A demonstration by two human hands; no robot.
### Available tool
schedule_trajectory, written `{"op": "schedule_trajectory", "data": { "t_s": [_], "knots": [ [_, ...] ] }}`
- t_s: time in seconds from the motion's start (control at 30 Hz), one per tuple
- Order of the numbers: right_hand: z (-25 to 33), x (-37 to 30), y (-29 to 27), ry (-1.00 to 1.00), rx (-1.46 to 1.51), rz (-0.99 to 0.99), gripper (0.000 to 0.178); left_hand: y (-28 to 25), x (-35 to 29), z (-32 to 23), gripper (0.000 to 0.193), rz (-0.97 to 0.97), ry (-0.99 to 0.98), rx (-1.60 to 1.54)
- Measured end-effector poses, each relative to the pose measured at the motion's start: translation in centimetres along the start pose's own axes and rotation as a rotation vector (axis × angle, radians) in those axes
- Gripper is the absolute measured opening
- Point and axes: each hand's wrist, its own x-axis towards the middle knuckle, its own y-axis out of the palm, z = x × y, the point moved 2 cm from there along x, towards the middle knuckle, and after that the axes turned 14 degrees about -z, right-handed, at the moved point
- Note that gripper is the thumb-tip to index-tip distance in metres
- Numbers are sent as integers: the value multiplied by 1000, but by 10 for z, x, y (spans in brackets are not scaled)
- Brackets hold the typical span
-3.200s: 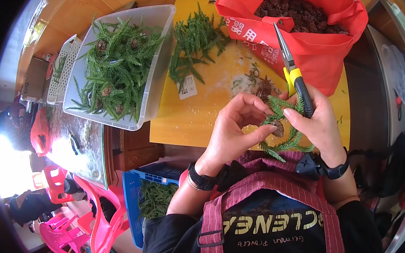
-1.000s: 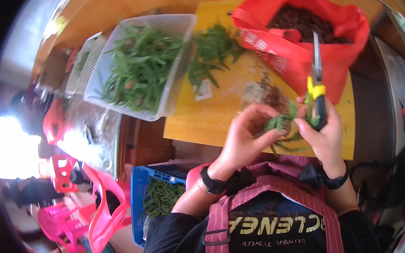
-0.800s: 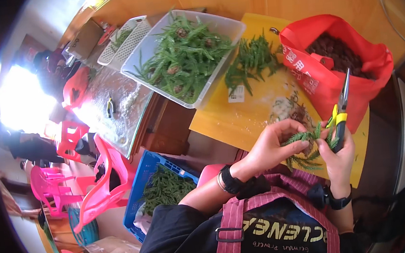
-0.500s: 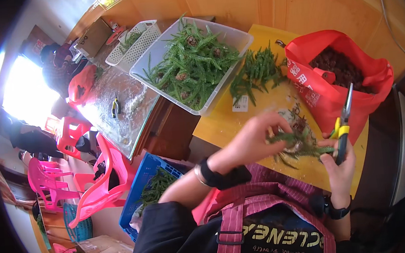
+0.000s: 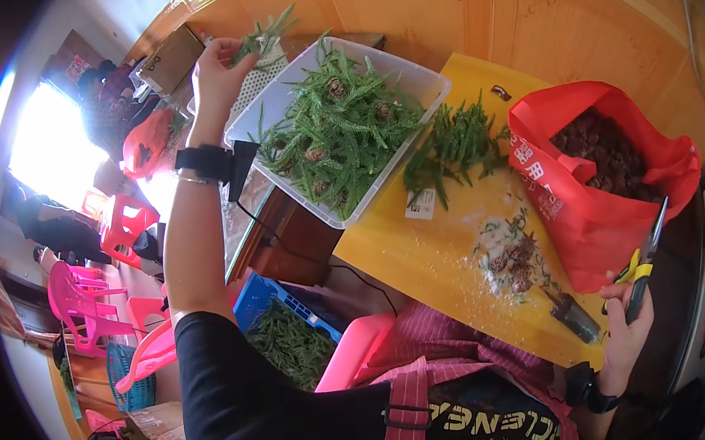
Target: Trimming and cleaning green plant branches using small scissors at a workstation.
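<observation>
My left hand (image 5: 222, 68) is stretched out to the far left, its fingers closed on a green pine sprig (image 5: 267, 33) above the white perforated basket (image 5: 253, 88). In my right hand (image 5: 628, 323), low on the right, is a pair of needle-nose pliers (image 5: 643, 268) with yellow and black handles; the jaws point up beside the red bag. Close to that hand, on the yellow tabletop (image 5: 388, 246), lie a few pine cones (image 5: 514, 264) with white powdery bits and twigs. A dark cylindrical piece (image 5: 575, 319) lies at the table's near edge.
A clear plastic bin (image 5: 244, 127) holds pine sprigs with cones. Next to it is a bunch of loose green sprigs (image 5: 459, 139). The red bag (image 5: 567, 226) is full of brown cones. A blue crate (image 5: 263, 299) with greenery stands below; pink chairs (image 5: 83, 306) are farther left.
My left hand has moved from the near right of the yellow table to the far left, carrying a sprig. My right hand, with the pliers, has shifted slightly down and right.
</observation>
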Motion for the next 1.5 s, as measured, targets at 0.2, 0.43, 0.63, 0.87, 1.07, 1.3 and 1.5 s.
{"op": "schedule_trajectory", "data": {
  "t_s": [0.2,0.43,0.63,0.87,1.07,1.3,1.5],
  "knots": [
    [6,0,-4,-108,-34,43,11,32,-34,46,33,706,-482,7],
    [16,6,-35,-24,-312,217,18,2,-29,-46,30,302,-94,-122],
    [-5,12,-57,-185,-761,368,27,1,-136,-171,46,767,-187,-705],
    [-50,23,-78,-252,-875,293,30,72,-250,-207,49,1031,210,-559],
    [-65,27,-77,-248,-843,270,26,101,-291,-222,48,967,313,-465],
    [-58,28,-62,-372,-854,194,18,116,-307,-217,29,965,287,-385],
    [-59,21,5,-437,-766,349,8,111,-292,-213,21,944,-41,-534]
  ]
}}
